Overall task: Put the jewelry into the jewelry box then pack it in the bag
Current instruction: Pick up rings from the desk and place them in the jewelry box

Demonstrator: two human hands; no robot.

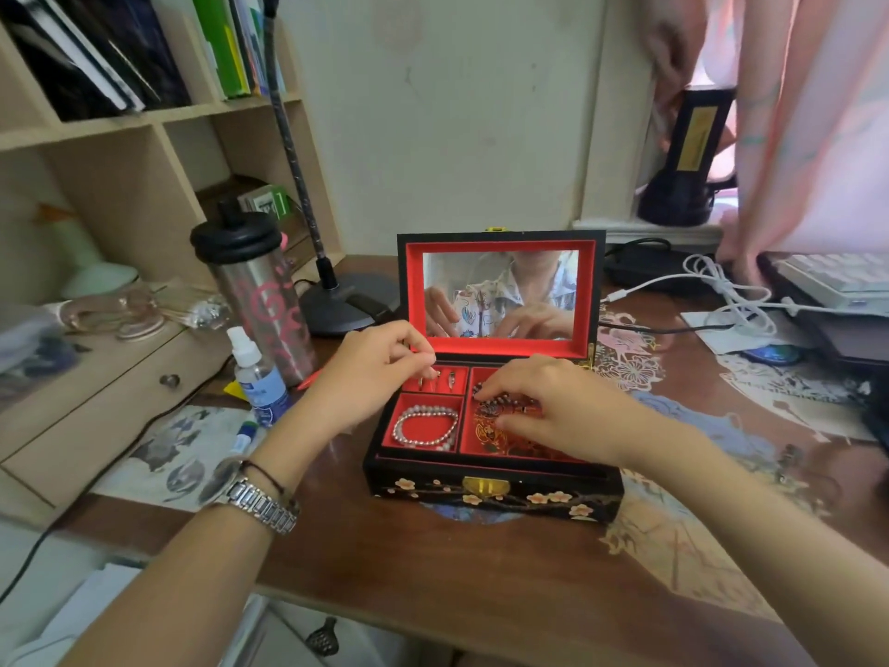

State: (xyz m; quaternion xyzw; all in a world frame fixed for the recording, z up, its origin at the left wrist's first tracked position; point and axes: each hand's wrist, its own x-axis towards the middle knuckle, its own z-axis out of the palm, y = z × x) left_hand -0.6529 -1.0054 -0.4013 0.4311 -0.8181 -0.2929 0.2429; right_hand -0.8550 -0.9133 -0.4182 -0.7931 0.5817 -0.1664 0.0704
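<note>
One jewelry box (490, 493) stands open on the tabletop (433, 560), with three red compartments. One pearl bracelet (425, 427) fills the front-left one. Two hands, left hand (380, 373) and right hand (553, 406), reach in. One tumbler (252, 291), one spray bottle (257, 377), one wristwatch (255, 503).

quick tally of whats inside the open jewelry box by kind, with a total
Inside the jewelry box:
pearl bracelet, front left compartment: 1
small metal pieces, back left compartment, too small to identify: 3
dark bead string, right compartment, under the right hand: 1
Total: 5
More may be hidden under the right hand; the left hand pinches at the back left compartment.
</note>
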